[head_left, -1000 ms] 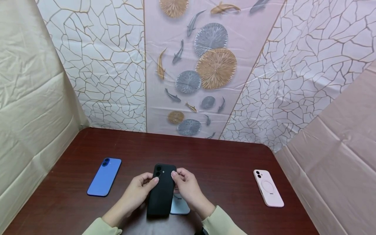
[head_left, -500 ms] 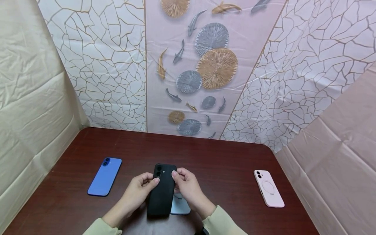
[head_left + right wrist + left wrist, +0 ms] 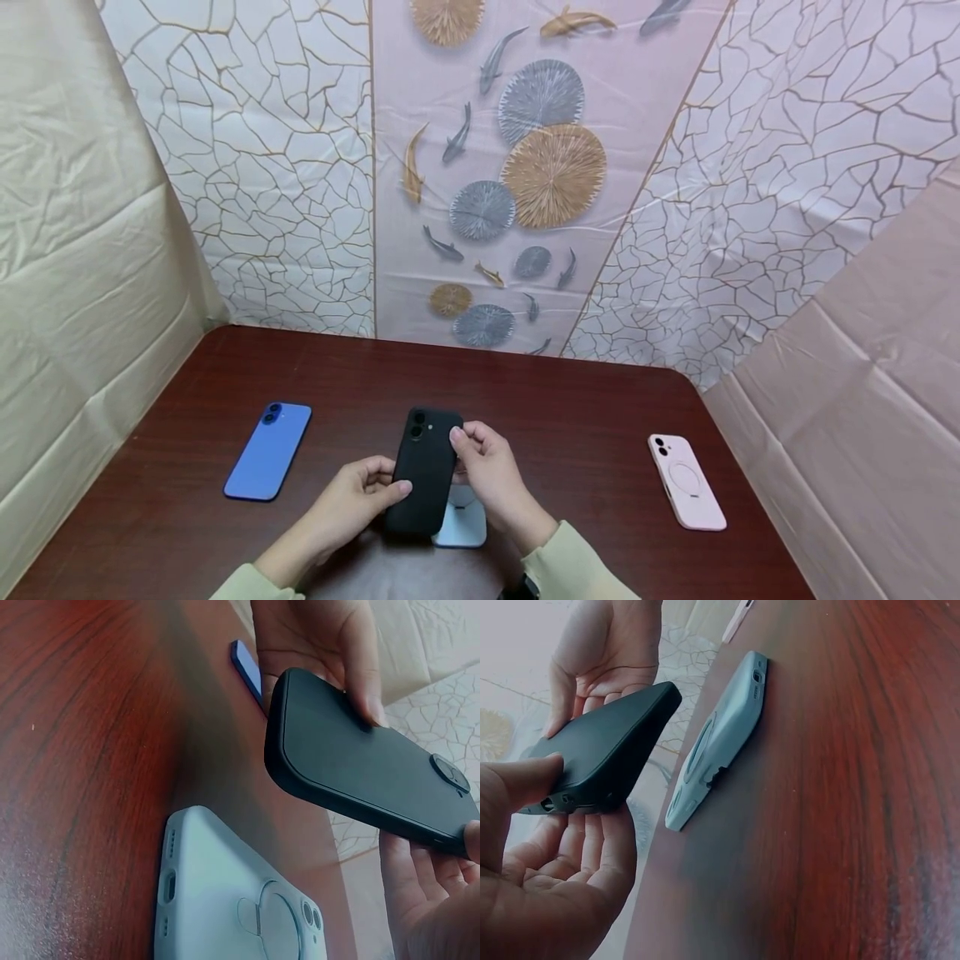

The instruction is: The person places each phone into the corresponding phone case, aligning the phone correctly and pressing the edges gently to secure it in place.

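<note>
Both hands hold a phone in a black case (image 3: 423, 475), back side up, raised over the table. Its camera lenses are at the far end in the head view. My left hand (image 3: 352, 504) grips the left long edge near the lower half, thumb on the back and fingers underneath. The right hand (image 3: 495, 483) pinches the right edge near the camera end, its thumb on the back. Below it on the table lies a light-blue phone (image 3: 217, 877) with a ring on its back; in the head view the black phone and right hand partly cover it.
A blue phone (image 3: 267, 452) lies back up on the dark red wooden table (image 3: 570, 433) to the left. A pink phone (image 3: 686, 482) with a ring on its back lies to the right. Patterned cloth (image 3: 480, 250) hangs behind the table, with plain cloth on both sides.
The black phone has shifted away from me and slightly right. My left hand has moved down along its edge, away from the camera end; the right hand has moved slightly right with the phone.
</note>
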Motion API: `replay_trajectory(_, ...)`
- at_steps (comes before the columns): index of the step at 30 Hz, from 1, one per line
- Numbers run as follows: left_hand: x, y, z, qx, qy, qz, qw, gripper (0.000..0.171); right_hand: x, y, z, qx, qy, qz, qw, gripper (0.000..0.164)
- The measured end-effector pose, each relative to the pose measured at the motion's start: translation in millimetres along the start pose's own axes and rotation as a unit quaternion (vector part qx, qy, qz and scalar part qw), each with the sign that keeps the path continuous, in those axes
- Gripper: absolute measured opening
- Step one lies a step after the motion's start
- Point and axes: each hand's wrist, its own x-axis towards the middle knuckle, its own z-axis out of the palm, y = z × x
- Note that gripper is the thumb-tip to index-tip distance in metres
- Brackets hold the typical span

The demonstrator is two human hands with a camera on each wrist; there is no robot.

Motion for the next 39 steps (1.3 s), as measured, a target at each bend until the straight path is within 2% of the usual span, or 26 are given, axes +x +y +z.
replay_trajectory(7, -0.1, -0.6, -0.6, 0.021, -0.002, 0.001, 0.9998, 0.037, 2.9, -0.6, -2.0, 0.010, 0.009, 0.003, 1.000, 0.030)
replay_trajectory(13, -0.2, -1.6, -0.4, 0.026, 0.007, 0.018, 0.9995, 0.033, 3.0, -0.4, -1.5, 0.015, 0.008, 0.000, 1.000, 0.030)
replay_trajectory(20, -1.1, 0.2, -0.8, 0.026, 0.006, 0.016, 0.9995, 0.030, 2.9, 0.5, -0.4, 0.011, 0.009, 0.000, 1.000, 0.030)
replay_trajectory(30, -2.2, -1.0, -1.6, 0.012, -0.020, -0.003, 0.9997, 0.039, -0.1, -0.1, -1.8, 0.012, 0.017, -0.001, 1.000, 0.032)
replay_trajectory(35, -2.8, -4.9, -2.4, 0.019, -0.038, -0.006, 0.9991, 0.036, -0.3, -0.7, -3.5, 0.024, 0.026, -0.002, 0.999, 0.032)
replay_trajectory(39, -2.7, -6.4, -2.5, 0.028, -0.036, -0.006, 0.9989, 0.032, 0.9, 0.1, -3.4, 0.031, 0.028, -0.005, 0.999, 0.032)
